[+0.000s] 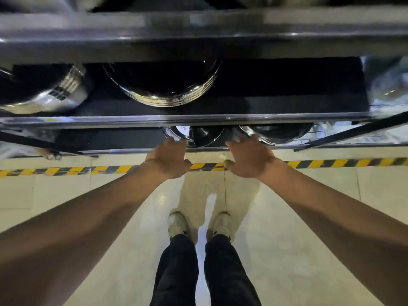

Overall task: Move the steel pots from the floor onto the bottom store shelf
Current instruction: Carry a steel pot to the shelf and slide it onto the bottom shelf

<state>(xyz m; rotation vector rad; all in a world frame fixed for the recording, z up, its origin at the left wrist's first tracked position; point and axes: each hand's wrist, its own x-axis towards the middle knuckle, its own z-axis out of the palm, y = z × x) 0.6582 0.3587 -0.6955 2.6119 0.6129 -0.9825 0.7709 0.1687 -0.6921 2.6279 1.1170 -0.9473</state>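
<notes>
Under the shelf rail, a dark steel pot (pixel 206 138) stands on the bottom shelf (pixel 123 149), half hidden. A shiny pot (pixel 176 133) sits close on its left and a wider pot (pixel 278 133) on its right. My left hand (pixel 170 159) reaches to the shelf edge, its fingertips touching the shiny left pot at the rim. My right hand (pixel 249 159) lies on the other side, fingers spread and touching near the gap between the middle and right pots. Neither hand grips anything that I can see.
The shelf above carries a big steel basin (pixel 163 89) and a ribbed steel pot (pixel 50 93). Plastic-wrapped goods (pixel 388 85) stand at the right. Yellow-black hazard tape (pixel 99 170) crosses the tiled floor before the rack. My feet (pixel 198 224) stand behind it.
</notes>
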